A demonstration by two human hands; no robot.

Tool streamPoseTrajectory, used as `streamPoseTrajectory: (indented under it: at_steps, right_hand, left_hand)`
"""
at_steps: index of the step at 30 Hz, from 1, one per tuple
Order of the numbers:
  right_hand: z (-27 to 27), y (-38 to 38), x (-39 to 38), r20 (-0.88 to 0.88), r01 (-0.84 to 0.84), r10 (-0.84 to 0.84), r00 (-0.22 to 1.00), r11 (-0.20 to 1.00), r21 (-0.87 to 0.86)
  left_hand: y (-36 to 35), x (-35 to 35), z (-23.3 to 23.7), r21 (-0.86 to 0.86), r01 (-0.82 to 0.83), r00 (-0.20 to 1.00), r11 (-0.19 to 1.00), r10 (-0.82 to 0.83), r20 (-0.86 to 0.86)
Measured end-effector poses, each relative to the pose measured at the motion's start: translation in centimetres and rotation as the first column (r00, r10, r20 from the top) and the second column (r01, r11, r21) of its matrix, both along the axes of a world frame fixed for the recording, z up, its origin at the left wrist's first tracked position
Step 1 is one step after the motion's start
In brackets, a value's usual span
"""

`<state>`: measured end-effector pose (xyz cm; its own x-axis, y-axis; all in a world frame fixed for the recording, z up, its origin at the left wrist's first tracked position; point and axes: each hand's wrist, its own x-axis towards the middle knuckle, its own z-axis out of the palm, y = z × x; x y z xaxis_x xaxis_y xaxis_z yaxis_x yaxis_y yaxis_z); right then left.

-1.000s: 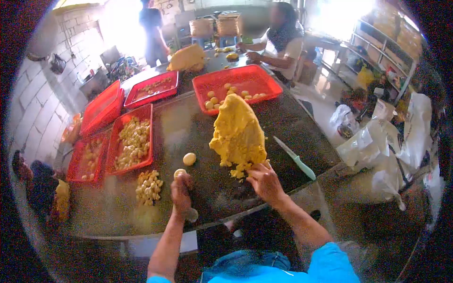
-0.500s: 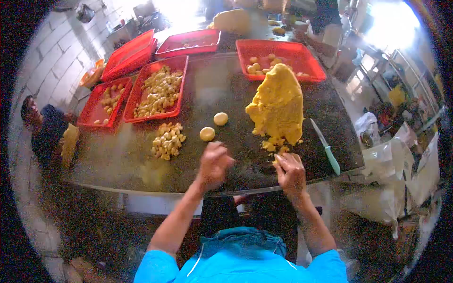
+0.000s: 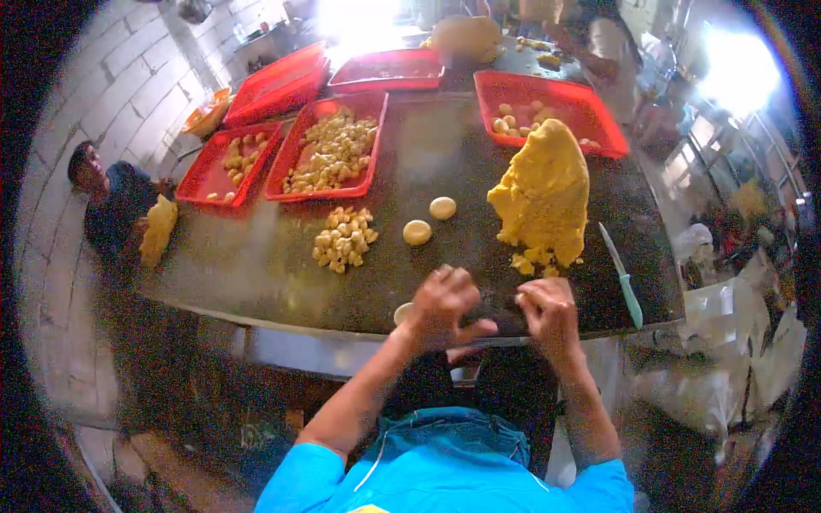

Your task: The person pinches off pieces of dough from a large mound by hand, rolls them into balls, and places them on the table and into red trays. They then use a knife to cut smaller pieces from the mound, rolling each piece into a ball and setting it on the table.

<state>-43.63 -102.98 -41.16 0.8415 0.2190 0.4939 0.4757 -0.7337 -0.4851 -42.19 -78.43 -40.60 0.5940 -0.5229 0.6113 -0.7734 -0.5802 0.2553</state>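
Observation:
My left hand (image 3: 443, 306) is low over the dark tabletop near its front edge, thumb spread from the bent fingers; its underside is hidden. A pale round dough ball (image 3: 404, 314) lies beside its wrist, partly covered. Two more balls, one nearer (image 3: 417, 232) and one farther (image 3: 442, 208), rest ahead of it. My right hand (image 3: 550, 309) is pinched closed, with a small light bit of dough at the fingertips. Just beyond it are yellow dough crumbs (image 3: 532, 260) and the large yellow dough slab (image 3: 547, 188).
A knife (image 3: 622, 278) with a pale green handle lies right of the slab. A heap of small pale pieces (image 3: 344, 239) sits to the left. Red trays (image 3: 381, 145) (image 3: 620, 137) stand farther back. Another person (image 3: 120, 201) is at the left edge of the table (image 3: 256, 299).
The view has shifted, so the tabletop things appear farther right. My left hand has come back toward the table edge, and a third ball now shows beside it. My right hand has drawn slightly left.

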Motion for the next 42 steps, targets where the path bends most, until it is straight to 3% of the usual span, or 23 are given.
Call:
streamPoseTrajectory:
  at_steps: [4,5,6,8,10,12,14,18,20,21,22,23,24,26,27,30,31,32,35,38,40,42]
  right_hand:
    - [-0.3,-2.2,0.8,-0.048,0.041,-0.041,0.998,0.999,-0.002]
    - [-0.2,-2.5,1.0,-0.12,-0.044,0.06,0.991,0.99,0.133]
    - [0.0,-2.4,0.7,-0.104,-0.036,0.051,0.993,0.99,0.135]
    - [0.3,-1.7,-0.5,-0.016,0.1,-0.1,0.995,0.995,-0.018]
    - [-0.6,-0.5,-1.2,-0.047,0.129,-0.129,0.991,0.991,0.015]
    - [-1.5,-1.2,-0.9,0.015,0.022,-0.023,1.0,0.997,0.07]
    - [-0.4,-3.1,-0.8,0.007,0.061,-0.062,0.998,0.994,0.094]
    - [-0.9,-5.3,-0.3,0.023,0.159,-0.16,0.987,0.986,0.053]
    - [-1.4,-5.7,-0.6,-0.004,0.146,-0.146,0.989,0.987,0.059]
    - [-0.1,-5.4,-1.1,-0.019,0.106,-0.104,0.994,0.99,0.089]
    - [1.1,-5.2,-1.5,-0.031,0.065,-0.061,0.998,0.991,0.12]
    - [1.9,-5.1,-2.1,-0.01,0.101,-0.101,0.995,0.995,0.007]
    - [1.3,-4.8,-2.0,-0.011,0.109,-0.109,0.994,0.994,0.006]
    - [-0.9,-3.7,-1.7,-0.055,0.168,-0.165,0.985,0.985,0.051]
    - [-1.4,-3.3,-1.8,-0.028,0.165,-0.165,0.986,0.986,0.008]
    - [-1.7,-0.9,-2.5,0.019,-0.016,0.016,1.0,1.0,0.012]
    - [-1.0,-0.6,-2.6,-0.02,-0.046,0.048,0.999,0.997,0.065]
    - [0.2,-0.6,-2.3,-0.08,-0.039,0.043,0.996,0.998,0.052]
    - [3.1,0.4,-1.7,-0.232,-0.092,0.161,0.959,0.954,0.284]
    - [5.4,4.1,-1.7,-0.171,-0.136,0.218,0.961,0.91,0.391]
    - [2.5,6.2,-0.7,-0.126,-0.16,0.218,0.968,0.92,0.357]
    - [-0.1,7.5,0.2,-0.031,-0.218,0.225,0.974,0.964,0.154]
  left_hand:
    - [-1.0,0.3,-1.2,-0.119,0.037,0.998,0.992,-0.031,0.059]
    - [-0.1,0.3,-1.6,-0.327,-0.103,0.995,0.939,0.101,-0.023]
    - [1.0,0.2,-1.7,-0.505,-0.246,0.969,0.827,0.208,-0.132]
    - [3.0,-0.4,-1.6,-0.561,-0.458,0.882,0.689,0.275,-0.382]
    - [5.6,-1.2,-4.2,-0.339,-0.482,0.866,0.808,0.38,-0.326]
    - [5.2,-3.8,-2.1,-0.217,-0.571,0.815,0.792,0.514,-0.268]
    - [6.0,-5.8,-2.5,-0.057,-0.599,0.796,0.799,0.586,-0.155]
    - [6.1,-7.0,-2.6,-0.06,-0.58,0.805,0.812,0.559,-0.199]
    - [5.5,-6.8,-2.7,-0.012,-0.63,0.768,0.776,0.622,-0.152]
    - [5.2,-6.8,-2.9,-0.017,-0.621,0.777,0.783,0.612,-0.147]
    - [4.9,-6.8,-3.1,-0.128,-0.582,0.808,0.803,0.554,-0.2]
    - [4.5,-6.7,-3.2,-0.237,-0.54,0.837,0.808,0.487,-0.248]
    - [3.8,-6.6,-2.5,-0.238,-0.533,0.841,0.812,0.48,-0.249]
    - [1.8,-6.2,-0.4,-0.428,-0.545,0.81,0.721,0.321,-0.491]
    - [1.3,-5.2,-0.1,-0.372,-0.511,0.835,0.775,0.346,-0.427]
    - [0.1,-2.5,-1.6,-0.57,-0.465,0.76,0.678,-0.024,-0.649]
    - [-0.7,-1.8,-1.5,-0.63,-0.497,0.696,0.596,-0.16,-0.7]
    - [-1.0,-1.0,-1.9,-0.654,-0.448,0.696,0.61,-0.221,-0.683]
    - [-0.8,-0.7,-2.4,-0.639,-0.479,0.636,0.602,-0.265,-0.725]
    - [-0.2,-0.5,-3.2,-0.655,-0.489,0.578,0.576,-0.349,-0.738]
    - [-0.1,-0.5,-3.0,-0.683,-0.461,0.569,0.566,-0.403,-0.717]
    - [0.0,-0.5,-2.8,-0.682,-0.434,0.599,0.588,-0.377,-0.706]
